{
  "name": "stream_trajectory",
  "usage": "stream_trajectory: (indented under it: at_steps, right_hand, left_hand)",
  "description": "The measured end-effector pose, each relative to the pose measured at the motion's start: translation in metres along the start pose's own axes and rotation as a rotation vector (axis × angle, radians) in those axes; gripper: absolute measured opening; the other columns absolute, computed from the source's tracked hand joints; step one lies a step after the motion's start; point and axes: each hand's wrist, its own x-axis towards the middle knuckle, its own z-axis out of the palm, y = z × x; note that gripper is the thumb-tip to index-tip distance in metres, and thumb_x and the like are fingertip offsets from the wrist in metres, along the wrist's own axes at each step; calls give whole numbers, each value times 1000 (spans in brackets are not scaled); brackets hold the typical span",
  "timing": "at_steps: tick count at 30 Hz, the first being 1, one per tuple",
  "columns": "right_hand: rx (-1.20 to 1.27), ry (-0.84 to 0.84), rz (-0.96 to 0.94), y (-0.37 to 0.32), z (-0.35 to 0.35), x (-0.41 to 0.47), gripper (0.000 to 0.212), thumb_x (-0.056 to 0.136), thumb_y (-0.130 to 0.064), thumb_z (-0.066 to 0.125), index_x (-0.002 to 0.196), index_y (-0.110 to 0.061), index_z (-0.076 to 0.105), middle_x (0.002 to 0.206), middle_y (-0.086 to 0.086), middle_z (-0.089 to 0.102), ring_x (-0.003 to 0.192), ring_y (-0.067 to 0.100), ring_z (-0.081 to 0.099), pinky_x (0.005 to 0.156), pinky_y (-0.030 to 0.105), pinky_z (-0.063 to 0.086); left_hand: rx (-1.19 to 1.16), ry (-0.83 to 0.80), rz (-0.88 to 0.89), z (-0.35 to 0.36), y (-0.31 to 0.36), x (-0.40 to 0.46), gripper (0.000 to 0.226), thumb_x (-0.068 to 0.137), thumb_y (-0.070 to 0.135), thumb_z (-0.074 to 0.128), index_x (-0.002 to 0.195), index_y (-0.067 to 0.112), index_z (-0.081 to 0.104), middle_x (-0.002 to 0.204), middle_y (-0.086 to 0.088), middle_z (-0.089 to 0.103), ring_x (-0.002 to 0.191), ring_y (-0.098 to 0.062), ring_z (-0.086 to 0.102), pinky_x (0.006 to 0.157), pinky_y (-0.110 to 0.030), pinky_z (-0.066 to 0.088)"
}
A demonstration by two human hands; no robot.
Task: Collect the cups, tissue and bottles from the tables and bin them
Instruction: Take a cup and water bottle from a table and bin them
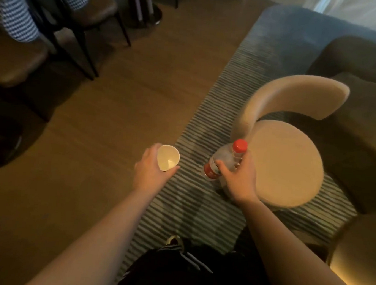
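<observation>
Fingers (222, 166) of the right hand (239, 180) curl round a clear plastic bottle (222, 159) with a red cap (240, 145) and red label, gripping it at the shoulder and holding it tilted in the air, cap up. Fingers and thumb of the left hand (150, 168) wrap round a white paper cup (167, 158), its open mouth turned toward the camera. Both objects are carried above a striped rug (200, 199), near its left edge where it meets the wooden floor (117, 114). Just right of the bottle stands a round beige chair (284, 163) with a curved backrest; a dark sofa (360, 106) lies beyond it. Dark-legged chairs (89, 15) occupy the upper left.
</observation>
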Motion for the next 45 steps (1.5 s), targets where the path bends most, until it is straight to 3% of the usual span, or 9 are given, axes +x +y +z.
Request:
stream_trajectory:
  at_steps: [9,18,22,26,39,45]
  right_hand:
    - [-120,11,-55,-52,55,78,63,70,-48,71,123,-29,42,118,-6,51,109,12,52,93,33,45]
    - [-73,58,4,-78,113,212,61,74,-39,74,125,-29,41,118,-7,52,109,11,53,96,39,47]
    - [-26,76,101,-99,125,293,66,80,-35,70,135,-24,35,128,-1,48,116,18,50,99,46,46]
    - [-30,113,153,-129,130,363,69,82,-35,67,140,-20,32,134,3,45,119,21,48,97,42,45]
    - [-8,253,273,-168,112,549,63,82,-28,69,135,-17,38,129,3,49,117,19,51,99,46,46]
    - [-31,319,320,-176,126,679,61,82,-28,69,135,-17,39,128,3,49,116,20,52,98,46,47]
  left_hand:
    - [8,96,-101,-39,-32,77,77,67,56,75,130,29,40,130,4,51,115,-21,51,98,-54,42]
    - [41,94,-4,-37,-28,231,74,68,52,75,129,26,42,127,1,52,113,-23,51,96,-53,41]
    - [110,18,52,-41,-12,330,77,67,53,76,129,25,42,131,2,51,118,-22,50,96,-51,41]
    - [155,7,110,-50,13,425,78,65,52,78,129,23,43,129,-1,53,117,-24,50,94,-50,42]
    - [69,-50,259,-7,102,646,75,64,48,79,126,21,46,124,-2,56,110,-23,53,92,-45,43]
    - [60,-75,308,26,129,784,74,64,47,80,125,21,46,123,-1,57,110,-23,54,93,-49,42]
